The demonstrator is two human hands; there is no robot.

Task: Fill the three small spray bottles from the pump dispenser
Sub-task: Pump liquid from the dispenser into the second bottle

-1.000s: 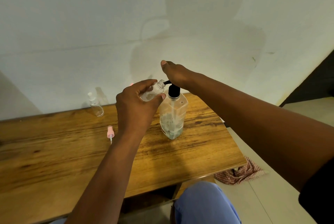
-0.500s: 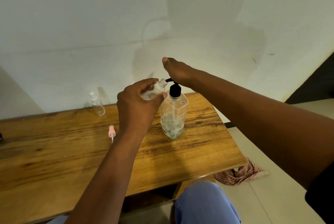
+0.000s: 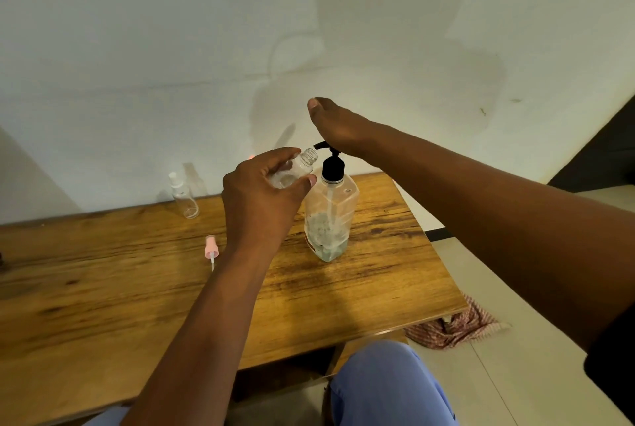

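Pale stained wall (image 3: 171, 30), wooden table (image 3: 103, 305), tiled floor (image 3: 515, 384), striped cloth (image 3: 453, 326)

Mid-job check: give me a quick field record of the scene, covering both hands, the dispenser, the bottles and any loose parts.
left hand: grips an uncapped small bottle, tilted, mouth just below the spout
right hand: palm rests on the pump head, fingers straight
dispenser: upright on the table, liquid only in the lower part
second bottle: capped, upright at the table's back edge, looks empty
pink sprayer: lies loose on the table
third bottle: not in view
cloth: on the floor beside the table
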